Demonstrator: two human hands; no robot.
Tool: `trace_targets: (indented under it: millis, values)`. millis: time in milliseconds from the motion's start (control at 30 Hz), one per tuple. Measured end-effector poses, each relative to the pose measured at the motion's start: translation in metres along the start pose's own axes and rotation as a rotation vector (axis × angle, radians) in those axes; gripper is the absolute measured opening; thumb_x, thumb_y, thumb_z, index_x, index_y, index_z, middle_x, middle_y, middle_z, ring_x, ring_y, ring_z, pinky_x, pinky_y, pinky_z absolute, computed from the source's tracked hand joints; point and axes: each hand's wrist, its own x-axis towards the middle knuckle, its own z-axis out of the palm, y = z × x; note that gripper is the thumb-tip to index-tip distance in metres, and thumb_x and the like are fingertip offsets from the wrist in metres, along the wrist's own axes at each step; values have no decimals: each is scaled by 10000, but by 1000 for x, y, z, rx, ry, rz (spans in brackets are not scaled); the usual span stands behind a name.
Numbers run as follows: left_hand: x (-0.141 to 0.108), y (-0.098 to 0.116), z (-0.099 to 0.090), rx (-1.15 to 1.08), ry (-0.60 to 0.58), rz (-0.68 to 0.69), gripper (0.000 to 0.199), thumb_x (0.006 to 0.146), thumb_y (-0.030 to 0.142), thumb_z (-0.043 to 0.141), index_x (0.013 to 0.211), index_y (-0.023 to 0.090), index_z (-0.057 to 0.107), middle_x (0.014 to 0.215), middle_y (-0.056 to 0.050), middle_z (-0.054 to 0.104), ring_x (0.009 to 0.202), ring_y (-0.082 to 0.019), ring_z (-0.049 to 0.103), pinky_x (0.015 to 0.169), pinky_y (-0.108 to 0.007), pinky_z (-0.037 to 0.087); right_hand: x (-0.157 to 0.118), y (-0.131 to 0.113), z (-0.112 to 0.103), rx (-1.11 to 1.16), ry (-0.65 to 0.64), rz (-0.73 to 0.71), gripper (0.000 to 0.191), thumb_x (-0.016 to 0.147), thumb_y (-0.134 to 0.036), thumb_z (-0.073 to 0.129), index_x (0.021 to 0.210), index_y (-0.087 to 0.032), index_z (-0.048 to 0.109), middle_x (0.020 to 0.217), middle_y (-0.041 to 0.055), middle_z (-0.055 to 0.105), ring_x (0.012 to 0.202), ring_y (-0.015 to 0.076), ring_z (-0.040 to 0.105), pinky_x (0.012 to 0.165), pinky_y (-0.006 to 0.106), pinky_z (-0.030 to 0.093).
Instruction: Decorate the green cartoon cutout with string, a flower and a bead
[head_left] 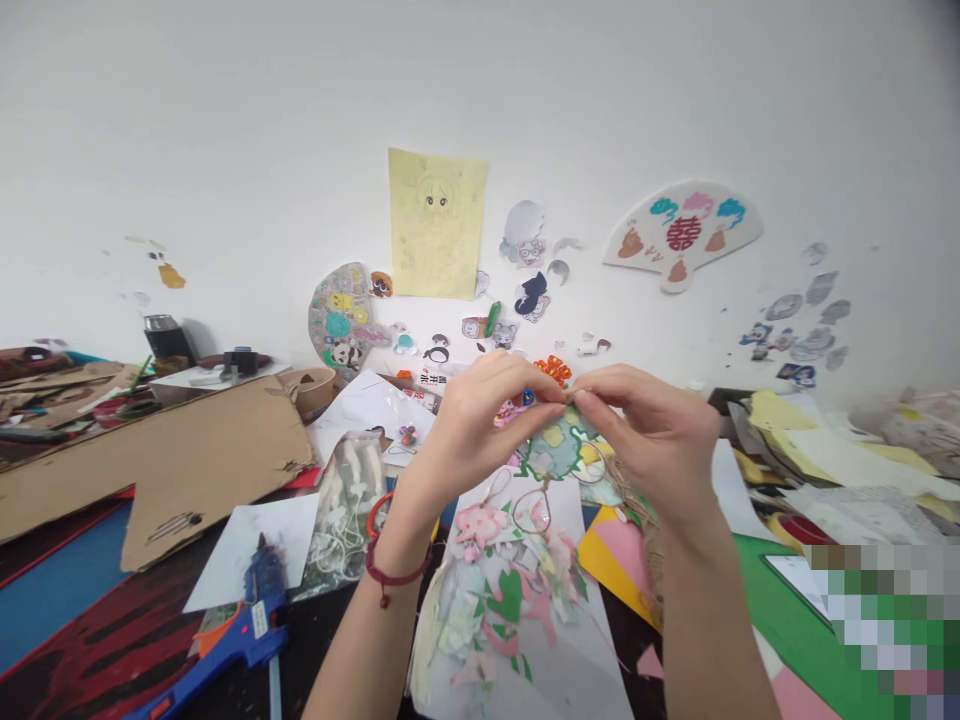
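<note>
My left hand (499, 415) and my right hand (649, 425) are raised in front of me, fingertips pinched together and nearly meeting. Between them they grip the top of a pale blue-green paper cutout (553, 450) with a dark green edge, which hangs below the fingers. Exactly what the fingertips pinch at its top is too small to make out. Under the hands lies a white sheet (577, 640) strewn with pink and green paper scraps. A green heart-shaped piece (506, 597) and a pink flower-shaped piece (480, 523) are among them.
A blue glue gun (259, 635) rests at the front left, beside a clear bag of white cords (345, 530). Cut cardboard (217, 450) covers the left side. Green paper (787, 610) and a tablet-like device (799, 582) lie right. Behind stands a wall (262, 120) with pinned cutouts.
</note>
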Motion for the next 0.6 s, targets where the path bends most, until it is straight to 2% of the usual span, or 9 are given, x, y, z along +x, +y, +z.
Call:
trace_targets:
  millis: [267,400,600]
  values:
    - [1,6,-5,101,-3,26,57,934,191,590,972,202,631,898,-28,695,834,-146,606,782,-317,464,0,1,8,48,80,38,85,863,-166,664,847,-220,726,819,26,707,762,165,641,676,316,518]
    - [0,6,-4,234,32,35,50,940,220,597,965,198,634,920,-19,700,856,-155,597,800,-334,436,0,0,9,35,122,19,108,858,-143,664,853,-225,734,831,27,713,769,166,646,676,318,515]
    - [0,6,2,385,70,70,98,933,290,619,972,205,651,968,-25,701,874,-176,569,780,-346,396,2,-3,12,-24,190,-28,109,834,-125,683,785,-218,710,738,8,679,690,153,610,621,315,487]
